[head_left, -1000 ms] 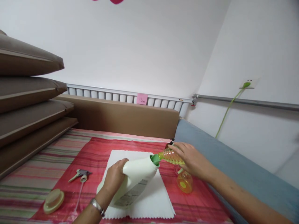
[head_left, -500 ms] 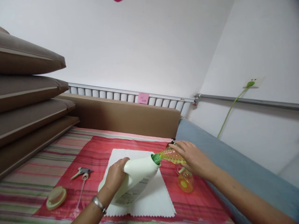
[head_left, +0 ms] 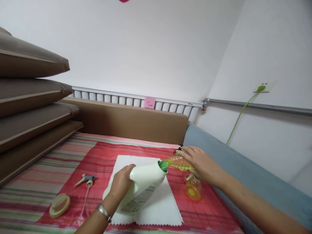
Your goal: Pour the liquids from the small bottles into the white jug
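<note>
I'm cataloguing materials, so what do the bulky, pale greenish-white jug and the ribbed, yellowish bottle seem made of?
Bulky, pale greenish-white jug: probably opaque plastic, satin finish; light spreads softly over its rounded body.
Ribbed, yellowish bottle: clear and glossy, with highlights along its ridges; likely plastic, though glass is possible.

Hands (head_left: 122,182) grip a white jug (head_left: 146,178) and ribbed bottle (head_left: 178,161) — both tilted, apparently touching.

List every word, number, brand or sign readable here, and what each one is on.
"311", or something close to it: handwritten on the pink note at the radiator; the line below it is illegible.
White bottle: label too blurred to read.
Small mark near the radiator's right end: too small to read.
</note>
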Available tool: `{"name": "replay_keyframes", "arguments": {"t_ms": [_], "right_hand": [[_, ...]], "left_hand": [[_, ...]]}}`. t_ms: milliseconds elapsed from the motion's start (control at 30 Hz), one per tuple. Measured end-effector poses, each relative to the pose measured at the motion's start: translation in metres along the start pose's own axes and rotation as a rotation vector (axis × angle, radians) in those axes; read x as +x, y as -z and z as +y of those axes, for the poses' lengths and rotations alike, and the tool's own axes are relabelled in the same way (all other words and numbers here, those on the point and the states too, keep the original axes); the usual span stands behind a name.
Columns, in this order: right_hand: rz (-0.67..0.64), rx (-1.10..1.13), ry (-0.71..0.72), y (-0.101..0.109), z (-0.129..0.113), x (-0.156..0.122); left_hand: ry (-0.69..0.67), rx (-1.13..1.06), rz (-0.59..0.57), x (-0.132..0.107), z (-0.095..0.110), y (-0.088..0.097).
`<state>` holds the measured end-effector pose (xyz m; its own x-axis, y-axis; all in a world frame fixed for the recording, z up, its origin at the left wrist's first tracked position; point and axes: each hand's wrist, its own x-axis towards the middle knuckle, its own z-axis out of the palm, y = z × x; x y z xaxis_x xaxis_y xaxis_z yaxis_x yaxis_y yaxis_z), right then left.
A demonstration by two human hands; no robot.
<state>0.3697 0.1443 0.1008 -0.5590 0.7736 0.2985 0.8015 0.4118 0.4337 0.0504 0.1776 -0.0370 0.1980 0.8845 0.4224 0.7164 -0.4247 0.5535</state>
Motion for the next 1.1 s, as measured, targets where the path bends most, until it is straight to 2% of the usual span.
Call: {"name": "replay_keyframes", "arguments": {"t_ms": [333, 567, 700, 933, 1100], "right_hand": [[0.013, -0.183, 0.101, 0.01, 0.001, 0.01], [0.027, -0.323, 0.27, 0.036, -0.012, 0.033], [-0.003, -0.378, 0.318, 0.049, -0.022, 0.045], [-0.007, -0.4, 0.368, 0.049, -0.027, 0.054], [-0.033, -0.394, 0.368, 0.053, -0.033, 0.055]], "left_hand": [[0.003, 0.015, -0.004, -0.001, 0.002, 0.001], [0.001, 0.031, -0.006, -0.002, 0.002, 0.0], [0.012, 0.036, -0.008, -0.002, 0.003, 0.001], [0.034, 0.051, -0.015, -0.004, 0.001, 0.003], [0.034, -0.016, 0.002, -0.006, 0.0, 0.002]]}}
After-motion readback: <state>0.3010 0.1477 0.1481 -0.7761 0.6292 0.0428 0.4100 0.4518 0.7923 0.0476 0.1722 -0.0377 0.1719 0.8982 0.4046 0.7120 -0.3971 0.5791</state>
